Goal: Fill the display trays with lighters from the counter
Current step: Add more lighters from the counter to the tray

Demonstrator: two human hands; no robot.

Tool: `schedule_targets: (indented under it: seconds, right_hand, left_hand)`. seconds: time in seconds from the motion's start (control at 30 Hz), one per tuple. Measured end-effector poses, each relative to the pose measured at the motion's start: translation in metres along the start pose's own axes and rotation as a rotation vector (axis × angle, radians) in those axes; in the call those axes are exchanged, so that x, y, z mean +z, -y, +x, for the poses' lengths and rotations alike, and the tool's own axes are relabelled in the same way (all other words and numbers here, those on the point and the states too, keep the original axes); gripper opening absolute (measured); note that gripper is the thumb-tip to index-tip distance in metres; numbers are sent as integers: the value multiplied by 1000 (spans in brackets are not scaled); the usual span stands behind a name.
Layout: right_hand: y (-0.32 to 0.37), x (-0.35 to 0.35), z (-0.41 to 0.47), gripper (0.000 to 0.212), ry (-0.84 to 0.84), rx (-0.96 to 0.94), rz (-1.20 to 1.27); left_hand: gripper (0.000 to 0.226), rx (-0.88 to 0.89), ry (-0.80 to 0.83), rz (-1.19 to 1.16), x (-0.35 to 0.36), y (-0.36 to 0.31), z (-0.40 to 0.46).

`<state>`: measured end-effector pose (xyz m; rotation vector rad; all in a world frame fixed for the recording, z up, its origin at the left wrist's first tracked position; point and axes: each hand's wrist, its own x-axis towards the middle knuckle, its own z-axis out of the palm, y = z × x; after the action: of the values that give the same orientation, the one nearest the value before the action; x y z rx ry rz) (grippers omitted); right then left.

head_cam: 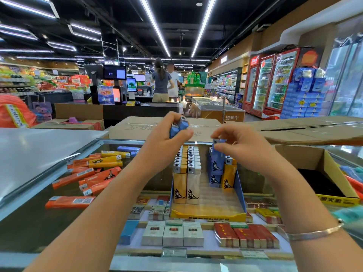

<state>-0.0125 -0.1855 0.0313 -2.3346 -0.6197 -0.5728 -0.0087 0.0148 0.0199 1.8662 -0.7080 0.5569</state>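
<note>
The left hand was raised above the glass bench, fingers curled tightly round a small bundle of blue lighters, of which two metal heads showed above the thumb. The right hand was held beside it, apart from it, with thumb and forefinger pinching the head of a single blue lighter; the remaining fingers were loosely bent. That lighter stood upright at the rear of the right-hand row of the display tray, among other blue lighters and just behind one yellow lighter. Whether it was fully seated could not be told.

The tray's left side held two full rows, one of yellow-bodied and one of white-bodied lighters. The front part of the right-hand row showed bare.

Loose orange and yellow lighters lay scattered on the bench, left of the tray. An open cardboard box stood to the right. A bracelet circled the right wrist.
</note>
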Motion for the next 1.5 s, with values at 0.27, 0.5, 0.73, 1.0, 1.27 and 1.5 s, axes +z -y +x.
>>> schedule_targets:
  seconds: [0.27, 0.5, 0.73, 1.0, 1.27, 1.5]
  right_hand:
    - [-3, 3, 1, 16, 164, 53, -124]
    - [-3, 6, 1, 18, 157, 48, -160]
    - [-10, 13, 2, 20, 203, 46, -186]
    - [-11, 11, 2, 12, 211, 34, -176]
    - [15, 4, -3, 10, -97, -30, 337]
    - [31, 13, -7, 30, 71, -67, 494]
  left_hand:
    - [7, -69, 37, -2, 0, 6, 1]
    - [22, -150, 101, -62, -1, 5, 2]
    - [7, -134, 68, -121, -1, 9, 3]
    - [41, -68, -6, -171, -6, -1, 2]
    - [35, -128, -72, -342, -3, -1, 3]
    - [44, -74, -94, -354, 4, -2, 2]
